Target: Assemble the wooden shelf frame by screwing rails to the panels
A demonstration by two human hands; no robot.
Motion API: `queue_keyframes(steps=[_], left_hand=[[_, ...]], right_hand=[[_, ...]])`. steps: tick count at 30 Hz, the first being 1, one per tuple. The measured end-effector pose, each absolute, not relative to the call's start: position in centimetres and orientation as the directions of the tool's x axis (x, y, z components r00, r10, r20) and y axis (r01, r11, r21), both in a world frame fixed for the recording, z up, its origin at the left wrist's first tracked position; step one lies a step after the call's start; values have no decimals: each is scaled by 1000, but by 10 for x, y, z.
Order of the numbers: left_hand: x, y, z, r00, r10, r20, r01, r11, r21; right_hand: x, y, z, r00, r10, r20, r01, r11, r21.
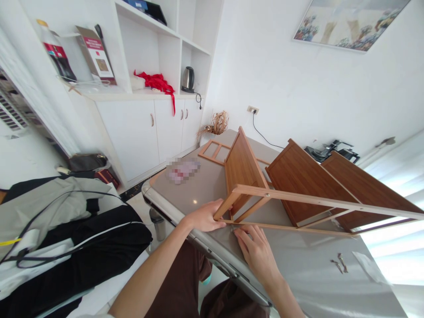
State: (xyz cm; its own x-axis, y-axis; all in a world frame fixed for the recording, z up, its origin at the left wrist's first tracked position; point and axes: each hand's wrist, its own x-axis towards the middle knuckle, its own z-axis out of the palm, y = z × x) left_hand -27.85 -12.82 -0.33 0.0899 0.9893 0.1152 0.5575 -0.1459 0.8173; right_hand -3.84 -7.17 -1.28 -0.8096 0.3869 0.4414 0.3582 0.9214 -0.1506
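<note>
At the rack [311,183], left hand [207,216] gripping — right hand [256,247] curled, alongside

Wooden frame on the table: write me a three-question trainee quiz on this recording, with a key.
1. Multiple choice: how many solid brown panels show along the wooden frame? A) two B) three C) five
2. True or false: the left hand and right hand are both at the same end of the frame.
3. Fill in: two small pieces lie on the table to the ____ of the right hand.

Key: 1 B; 2 True; 3 right
</note>
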Motion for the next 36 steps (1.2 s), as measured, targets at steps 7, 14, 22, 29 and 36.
queue_keyframes(steps=[7,14,22,29,36], left_hand=[[-279,-128,-3,88,989,122,549,-151,822],[-279,-128,-1,94,989,115,557,-148,817],[-280,-127,-4,101,986,130,558,-165,813],[-280,-127,-5,91,986,139,576,-166,800],[-280,-127,-6,92,986,140,576,-168,800]], right_hand=[[-45,-72,-11,-821,354,449,356,931,-84],[-45,-73,-11,-833,343,435,365,930,-33],[-50,-76,-5,-864,298,405,346,937,48],[-49,-78,-6,-860,284,425,343,937,68],[-48,-74,-15,-803,343,487,365,929,-52]])
